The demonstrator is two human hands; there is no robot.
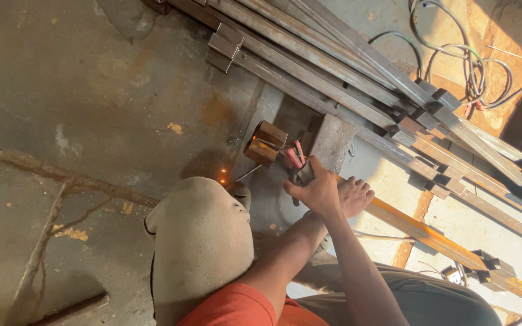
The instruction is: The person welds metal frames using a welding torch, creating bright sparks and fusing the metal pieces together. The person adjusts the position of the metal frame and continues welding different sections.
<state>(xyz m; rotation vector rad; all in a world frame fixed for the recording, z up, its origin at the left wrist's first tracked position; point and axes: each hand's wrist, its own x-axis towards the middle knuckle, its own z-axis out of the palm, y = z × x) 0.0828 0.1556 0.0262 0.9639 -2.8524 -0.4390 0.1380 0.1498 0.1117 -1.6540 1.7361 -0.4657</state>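
Observation:
My right hand [314, 191] is closed around a dark welding electrode holder [297, 164] with reddish jaws. A thin rod runs from the jaws to a short rusty square tube piece [266, 142], where an orange glow shows. Sparks [222, 177] lie on the floor just left of it. The tube piece rests against a grey steel block [331, 137]. A bare foot [355, 195] presses on a long orange steel tube [421, 230] right beside my hand. My left hand is out of sight; a beige rounded shape [199, 241], either a shield or a covered knee, fills the lower left.
A stack of long grey and rusty square tubes [357, 78] runs diagonally across the top right. Coiled cables [472, 60] lie behind it. Short tube offcuts [484, 262] sit at the lower right. The concrete floor [80, 102] is stained and cracked, with a rusty bar [61, 175] at left.

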